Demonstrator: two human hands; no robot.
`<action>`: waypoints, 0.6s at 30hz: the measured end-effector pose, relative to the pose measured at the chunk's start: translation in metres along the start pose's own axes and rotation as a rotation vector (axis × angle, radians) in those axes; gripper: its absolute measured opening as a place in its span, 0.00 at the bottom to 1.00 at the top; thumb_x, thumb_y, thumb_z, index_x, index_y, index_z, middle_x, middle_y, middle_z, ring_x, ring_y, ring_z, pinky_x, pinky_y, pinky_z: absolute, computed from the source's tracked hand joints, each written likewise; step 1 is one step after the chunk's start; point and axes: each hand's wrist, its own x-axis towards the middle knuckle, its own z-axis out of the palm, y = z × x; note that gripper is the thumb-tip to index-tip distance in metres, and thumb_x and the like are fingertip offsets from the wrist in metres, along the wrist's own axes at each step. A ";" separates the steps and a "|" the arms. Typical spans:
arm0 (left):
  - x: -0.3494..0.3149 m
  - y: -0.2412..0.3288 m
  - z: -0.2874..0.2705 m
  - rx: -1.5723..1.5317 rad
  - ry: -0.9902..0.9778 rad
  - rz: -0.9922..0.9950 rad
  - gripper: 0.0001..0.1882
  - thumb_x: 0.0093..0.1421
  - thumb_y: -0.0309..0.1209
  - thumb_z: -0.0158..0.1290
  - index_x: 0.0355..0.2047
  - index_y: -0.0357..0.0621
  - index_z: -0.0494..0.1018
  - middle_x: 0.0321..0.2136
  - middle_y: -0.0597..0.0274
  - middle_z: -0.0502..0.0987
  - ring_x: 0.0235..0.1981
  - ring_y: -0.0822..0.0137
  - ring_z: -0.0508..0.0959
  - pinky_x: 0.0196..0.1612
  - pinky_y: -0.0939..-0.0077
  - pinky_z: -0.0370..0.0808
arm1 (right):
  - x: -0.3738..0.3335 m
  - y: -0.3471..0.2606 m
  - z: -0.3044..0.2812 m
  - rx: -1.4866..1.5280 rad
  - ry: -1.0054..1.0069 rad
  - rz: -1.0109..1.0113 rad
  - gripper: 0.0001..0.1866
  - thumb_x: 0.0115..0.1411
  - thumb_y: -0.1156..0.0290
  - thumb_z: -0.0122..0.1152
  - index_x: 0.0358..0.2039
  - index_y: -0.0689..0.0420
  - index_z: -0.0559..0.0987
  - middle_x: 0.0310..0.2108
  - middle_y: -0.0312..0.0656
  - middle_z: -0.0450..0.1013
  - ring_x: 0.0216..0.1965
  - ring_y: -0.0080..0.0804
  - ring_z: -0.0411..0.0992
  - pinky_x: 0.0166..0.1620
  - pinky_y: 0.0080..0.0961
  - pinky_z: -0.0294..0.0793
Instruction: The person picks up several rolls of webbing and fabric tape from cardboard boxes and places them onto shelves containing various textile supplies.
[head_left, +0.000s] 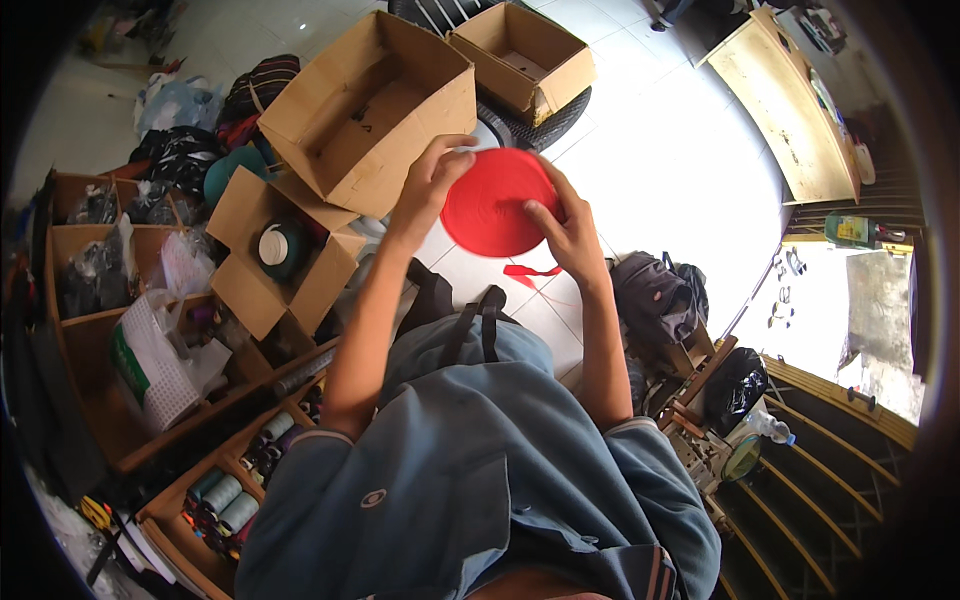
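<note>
Nearest the camera, at six o'clock, the person's blue-grey shirt (pixel 470 480) fills the lower middle, with both bare forearms rising from it toward the centre. At eight o'clock, low on the left, a wooden tray (pixel 165 520) holds thread spools (pixel 228 497) in pale green and other colours, and just above it a white mesh basket (pixel 160 365) sits on wooden shelving (pixel 100 300) packed with dark bagged goods. At four o'clock, a black backpack (pixel 655 290) lies on the floor beside the right forearm, with a black bag (pixel 735 385) and a plastic bottle (pixel 768 427) near it. Up at the centre, both hands meet on a flat red roll of tape (pixel 497 201), held on edge above the white tiled floor (pixel 670 170); a short loose end of red tape (pixel 532 271) hangs below it at five o'clock of the roll. The left hand (pixel 432 180) clasps the roll's left rim, fingers curled over the top edge, and the right hand (pixel 565 225) presses on its right face, fingertips spread flat on the red surface. Just left of the hands, at ten o'clock, an open cardboard box (pixel 270 255) holds a dark green roll with a white core (pixel 277 245). Beyond the hands, at twelve o'clock, a large empty cardboard box (pixel 375 110) stands touching a smaller one (pixel 525 55), which rests on a dark tyre (pixel 540 125). Farthest, at two o'clock, a pale wooden bench (pixel 790 110) runs along the wall.
</note>
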 end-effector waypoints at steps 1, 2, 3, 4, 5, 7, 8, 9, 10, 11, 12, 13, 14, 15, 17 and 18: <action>0.000 -0.001 -0.005 0.048 -0.089 -0.056 0.20 0.60 0.42 0.51 0.42 0.37 0.72 0.35 0.57 0.77 0.36 0.71 0.76 0.41 0.78 0.71 | -0.001 0.000 0.003 0.043 -0.036 0.029 0.25 0.59 0.68 0.58 0.56 0.59 0.66 0.37 0.50 0.76 0.38 0.30 0.76 0.42 0.26 0.73; 0.001 -0.001 -0.009 0.093 -0.178 -0.109 0.19 0.60 0.42 0.52 0.41 0.37 0.73 0.33 0.57 0.78 0.34 0.71 0.76 0.39 0.78 0.72 | -0.001 -0.002 0.007 0.084 -0.072 0.055 0.24 0.59 0.68 0.58 0.55 0.59 0.67 0.36 0.50 0.76 0.36 0.29 0.76 0.40 0.25 0.74; 0.000 -0.002 -0.012 0.137 -0.267 -0.162 0.19 0.59 0.42 0.53 0.39 0.36 0.74 0.32 0.57 0.78 0.32 0.71 0.77 0.37 0.79 0.73 | -0.001 -0.004 0.012 0.124 -0.108 0.082 0.23 0.59 0.68 0.58 0.54 0.59 0.68 0.35 0.50 0.77 0.35 0.29 0.76 0.38 0.24 0.74; -0.003 -0.005 -0.011 0.151 -0.190 -0.120 0.18 0.57 0.41 0.57 0.35 0.36 0.75 0.29 0.58 0.78 0.29 0.71 0.77 0.34 0.79 0.73 | -0.004 0.003 0.022 0.169 -0.051 0.133 0.19 0.60 0.68 0.58 0.50 0.59 0.71 0.31 0.48 0.77 0.29 0.24 0.75 0.32 0.21 0.73; -0.006 -0.010 -0.009 0.153 -0.096 -0.077 0.18 0.57 0.41 0.56 0.35 0.35 0.75 0.29 0.59 0.78 0.29 0.71 0.77 0.34 0.79 0.73 | -0.006 0.006 0.031 0.157 0.053 0.185 0.18 0.60 0.68 0.57 0.49 0.59 0.71 0.30 0.47 0.77 0.27 0.23 0.73 0.30 0.21 0.72; -0.014 -0.023 -0.007 0.158 0.094 0.007 0.17 0.58 0.40 0.56 0.35 0.35 0.75 0.28 0.59 0.78 0.29 0.71 0.77 0.35 0.78 0.73 | -0.008 0.009 0.050 0.131 0.259 0.289 0.17 0.60 0.68 0.57 0.48 0.60 0.71 0.28 0.45 0.76 0.23 0.20 0.71 0.28 0.19 0.70; -0.019 -0.027 -0.005 0.169 0.180 0.033 0.17 0.59 0.39 0.55 0.36 0.34 0.75 0.29 0.59 0.78 0.32 0.71 0.76 0.38 0.77 0.72 | -0.007 0.007 0.060 0.208 0.366 0.289 0.15 0.62 0.67 0.55 0.46 0.61 0.72 0.26 0.41 0.75 0.22 0.19 0.68 0.26 0.18 0.68; -0.021 -0.031 -0.003 0.092 0.304 0.041 0.17 0.59 0.39 0.55 0.37 0.34 0.74 0.30 0.59 0.78 0.33 0.70 0.76 0.40 0.76 0.72 | -0.007 0.011 0.067 0.211 0.366 0.293 0.15 0.62 0.66 0.54 0.46 0.62 0.72 0.26 0.41 0.74 0.23 0.18 0.68 0.27 0.17 0.68; -0.023 -0.036 -0.001 0.014 0.428 0.051 0.17 0.60 0.39 0.54 0.37 0.34 0.74 0.31 0.58 0.77 0.34 0.70 0.75 0.41 0.76 0.71 | -0.007 0.016 0.074 0.213 0.366 0.297 0.15 0.63 0.66 0.54 0.45 0.62 0.72 0.26 0.40 0.74 0.23 0.18 0.67 0.27 0.17 0.67; -0.025 -0.041 0.000 -0.068 0.551 0.059 0.17 0.60 0.39 0.54 0.37 0.34 0.74 0.32 0.58 0.77 0.35 0.70 0.75 0.42 0.76 0.71 | -0.006 0.019 0.080 0.211 0.365 0.303 0.15 0.63 0.66 0.53 0.45 0.63 0.72 0.26 0.40 0.74 0.24 0.18 0.67 0.28 0.17 0.67; -0.027 -0.045 -0.003 -0.110 0.620 0.014 0.18 0.63 0.40 0.50 0.42 0.34 0.71 0.38 0.55 0.75 0.41 0.67 0.73 0.46 0.73 0.69 | -0.006 0.015 0.084 0.221 0.305 0.371 0.14 0.65 0.65 0.51 0.44 0.63 0.73 0.27 0.40 0.74 0.26 0.17 0.66 0.31 0.17 0.68; -0.028 -0.047 -0.006 -0.127 0.666 0.028 0.19 0.64 0.40 0.49 0.43 0.34 0.70 0.40 0.54 0.74 0.42 0.66 0.73 0.47 0.73 0.68 | -0.006 0.016 0.091 0.298 0.262 0.462 0.15 0.65 0.64 0.50 0.43 0.64 0.72 0.30 0.42 0.74 0.31 0.20 0.66 0.37 0.20 0.69; -0.027 -0.048 -0.006 -0.147 0.712 0.043 0.20 0.64 0.41 0.47 0.44 0.34 0.69 0.41 0.53 0.73 0.43 0.66 0.72 0.49 0.72 0.67 | -0.004 0.019 0.102 0.321 0.278 0.436 0.15 0.65 0.64 0.50 0.43 0.64 0.71 0.33 0.43 0.73 0.33 0.23 0.67 0.40 0.22 0.68; -0.027 -0.048 -0.005 -0.167 0.758 0.058 0.21 0.65 0.42 0.46 0.46 0.34 0.67 0.43 0.52 0.72 0.44 0.65 0.71 0.50 0.72 0.67 | -0.002 0.020 0.111 0.323 0.318 0.412 0.16 0.65 0.63 0.50 0.44 0.64 0.69 0.35 0.45 0.73 0.35 0.26 0.67 0.42 0.24 0.68; -0.031 -0.051 -0.004 -0.156 0.748 0.023 0.23 0.68 0.46 0.39 0.49 0.37 0.62 0.47 0.55 0.67 0.49 0.66 0.67 0.55 0.72 0.61 | 0.004 0.018 0.131 0.325 0.395 0.363 0.18 0.65 0.62 0.51 0.45 0.65 0.67 0.38 0.48 0.71 0.40 0.31 0.68 0.48 0.27 0.66; -0.035 -0.054 -0.005 -0.168 0.756 0.005 0.22 0.67 0.45 0.39 0.50 0.38 0.62 0.47 0.55 0.66 0.50 0.66 0.67 0.55 0.72 0.61 | 0.007 0.019 0.139 0.317 0.438 0.346 0.18 0.65 0.62 0.51 0.46 0.64 0.67 0.39 0.48 0.71 0.41 0.32 0.69 0.48 0.27 0.66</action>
